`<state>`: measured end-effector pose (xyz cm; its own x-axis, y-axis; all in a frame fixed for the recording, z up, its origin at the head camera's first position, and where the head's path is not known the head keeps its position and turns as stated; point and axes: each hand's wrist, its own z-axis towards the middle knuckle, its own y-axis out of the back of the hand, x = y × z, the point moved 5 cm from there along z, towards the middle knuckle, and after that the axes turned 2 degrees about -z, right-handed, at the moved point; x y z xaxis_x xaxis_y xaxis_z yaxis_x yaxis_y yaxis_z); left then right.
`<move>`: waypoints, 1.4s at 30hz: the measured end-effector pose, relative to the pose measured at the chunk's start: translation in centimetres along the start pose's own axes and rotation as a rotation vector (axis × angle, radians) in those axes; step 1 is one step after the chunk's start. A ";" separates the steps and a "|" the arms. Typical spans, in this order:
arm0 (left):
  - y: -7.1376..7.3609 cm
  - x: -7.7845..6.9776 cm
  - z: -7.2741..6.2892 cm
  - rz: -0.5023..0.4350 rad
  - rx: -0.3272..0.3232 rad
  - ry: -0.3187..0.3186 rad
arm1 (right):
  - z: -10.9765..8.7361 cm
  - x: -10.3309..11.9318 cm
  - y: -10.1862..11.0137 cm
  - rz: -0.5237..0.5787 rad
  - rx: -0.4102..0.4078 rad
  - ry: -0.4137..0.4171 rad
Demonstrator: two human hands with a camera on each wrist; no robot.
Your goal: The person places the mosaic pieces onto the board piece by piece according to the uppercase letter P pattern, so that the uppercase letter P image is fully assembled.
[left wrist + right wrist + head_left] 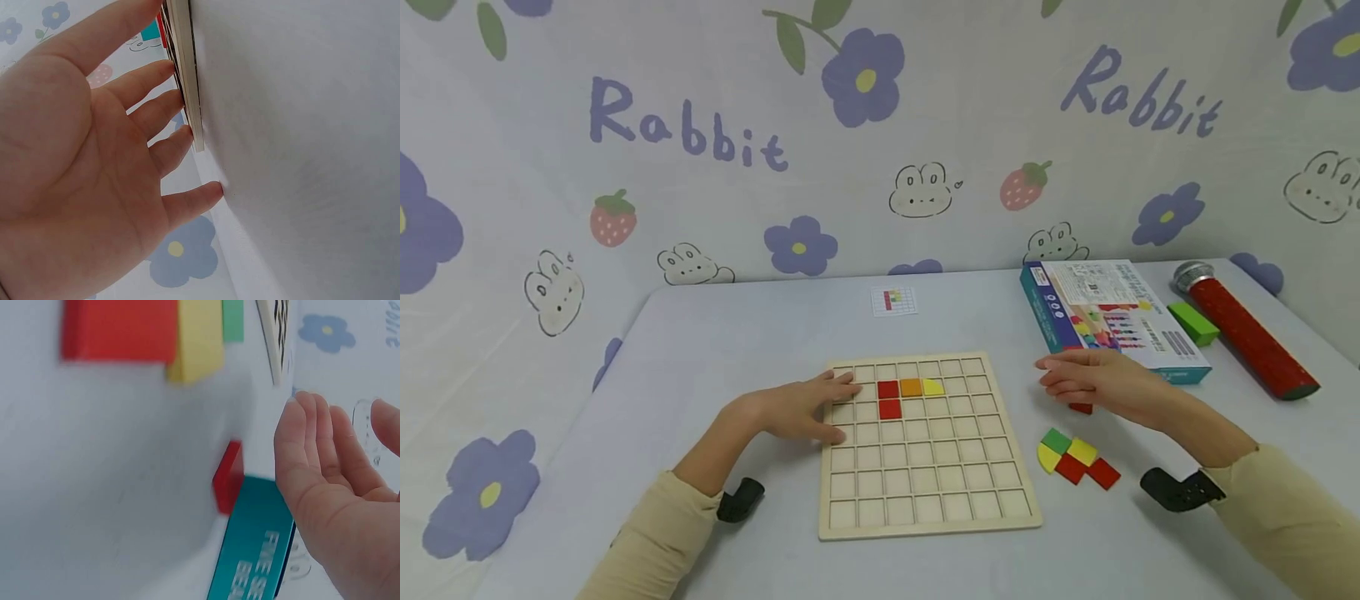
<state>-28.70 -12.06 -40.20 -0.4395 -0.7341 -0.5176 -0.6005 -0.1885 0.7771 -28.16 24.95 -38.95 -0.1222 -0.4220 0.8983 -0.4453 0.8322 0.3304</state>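
A square wooden grid board (917,482) lies flat on the table. Its upper rows hold a red tile (887,389), an orange tile (911,387), a yellow tile (933,387) with a rounded corner, and a second red tile (890,409) below the first. My left hand (793,410) rests over the board's left edge, fingers spread and fingertips at the rim. Raised over the table right of the board is my right hand (1099,380), its fingers relaxed and holding nothing. Beneath it lies a red piece (230,478), near the box.
Several loose pieces, including a green one (1056,440) and a red one (1103,473), lie right of the board. A small pattern card (893,301) lies behind it. Back right are a game box (1086,283), a green block (1193,323) and a red microphone (1247,333).
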 end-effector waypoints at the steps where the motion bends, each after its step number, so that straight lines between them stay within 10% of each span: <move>1: 0.0 0.0 0.0 -0.003 0.001 -0.001 | -0.2 -0.2 0.3 -0.003 -0.003 -0.002; 28: 0.1 -0.1 -0.1 -0.007 -0.006 0.006 | -2.2 -4.0 3.5 -0.067 -0.081 -0.077; 42: 0.0 -0.1 -0.1 0.004 -0.011 -0.003 | -1.4 -2.6 1.4 -0.322 -0.119 0.068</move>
<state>-28.59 -12.00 -40.15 -0.4443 -0.7326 -0.5156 -0.5914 -0.1924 0.7831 -27.20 27.71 -40.46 0.0684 -0.6482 0.7584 -0.3446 0.6980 0.6277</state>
